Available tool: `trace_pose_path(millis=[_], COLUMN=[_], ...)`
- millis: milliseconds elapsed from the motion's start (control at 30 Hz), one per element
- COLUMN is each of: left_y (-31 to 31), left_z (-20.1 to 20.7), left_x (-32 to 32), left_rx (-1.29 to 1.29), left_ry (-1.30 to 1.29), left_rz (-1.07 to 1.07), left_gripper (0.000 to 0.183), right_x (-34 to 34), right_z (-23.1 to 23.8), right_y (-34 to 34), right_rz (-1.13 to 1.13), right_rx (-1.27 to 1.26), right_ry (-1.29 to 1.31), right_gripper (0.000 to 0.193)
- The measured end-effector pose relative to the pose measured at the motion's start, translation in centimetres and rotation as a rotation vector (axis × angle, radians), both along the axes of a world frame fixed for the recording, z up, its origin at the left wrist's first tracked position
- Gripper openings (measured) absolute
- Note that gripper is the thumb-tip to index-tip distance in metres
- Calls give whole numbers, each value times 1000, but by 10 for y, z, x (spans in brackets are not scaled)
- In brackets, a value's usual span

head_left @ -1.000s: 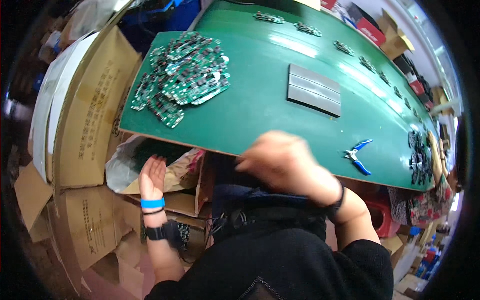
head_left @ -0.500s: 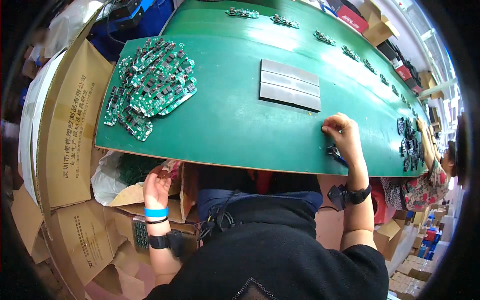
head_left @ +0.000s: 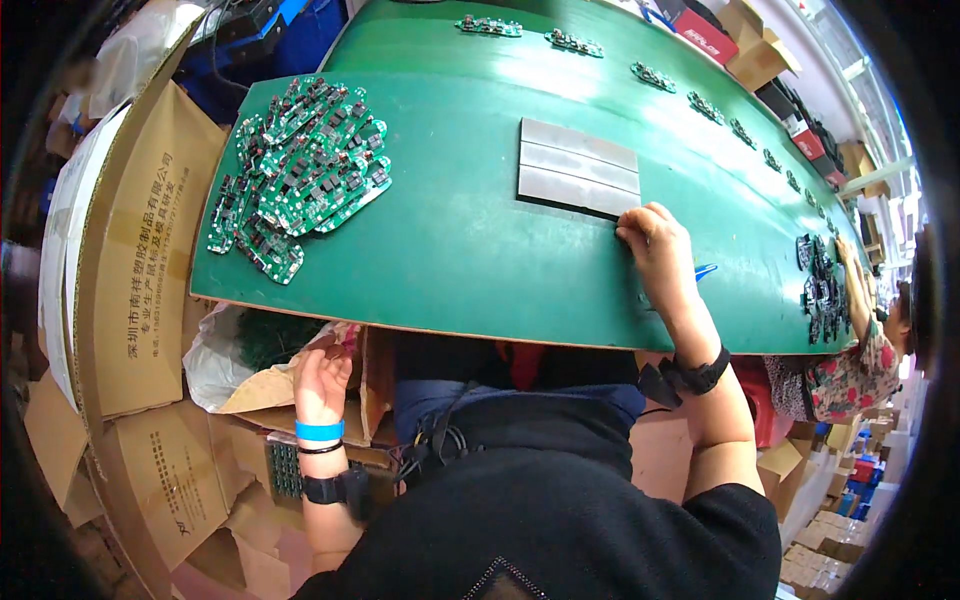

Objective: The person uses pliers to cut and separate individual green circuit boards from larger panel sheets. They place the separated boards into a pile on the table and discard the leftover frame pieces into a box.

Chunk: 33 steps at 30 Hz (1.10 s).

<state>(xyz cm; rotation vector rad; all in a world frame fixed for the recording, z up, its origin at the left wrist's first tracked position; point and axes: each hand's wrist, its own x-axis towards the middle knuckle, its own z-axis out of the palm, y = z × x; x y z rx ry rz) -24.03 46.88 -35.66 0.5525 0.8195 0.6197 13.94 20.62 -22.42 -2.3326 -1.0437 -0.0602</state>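
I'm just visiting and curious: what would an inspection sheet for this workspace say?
Surface: green table, glare toward the far side.
Job's things: heap of circuit boards; spaced boards along the far side; grey block.
Clutter: black parts at right; blue tool handle, partly hidden.
Grips: left hand open, off the table; right hand curled by the block's near-right corner, contents unclear.
Cables: dark cable at the waist.
Surroundings: cardboard carton left; another person's arm right.

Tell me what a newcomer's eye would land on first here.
The heap of green circuit boards on the left end of the green tabletop would probably catch the eye first. Next comes the grey three-strip block to its right, with the person's right hand at its near right corner. More circuit boards sit in a spaced row beyond the block.
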Motion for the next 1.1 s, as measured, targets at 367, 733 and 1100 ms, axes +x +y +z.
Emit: trace_pose_path(millis=[367,733,1100], left_y=[-45,-57,88], left_z=[119,96,15], left_x=[71,48,-24], left_rx=[-74,-123,1422], left_ry=[-186,-355,1600], left_rz=[-658,-271,-339], left_gripper=[39,22,48], right_x=[-111,-173,-32], right_z=[44,15,45], right_y=[76,127,-36], right_rz=[704,857,206], right_rx=[82,186,-233], right_ry=[346,16,-175], right_gripper=[11,27,62])
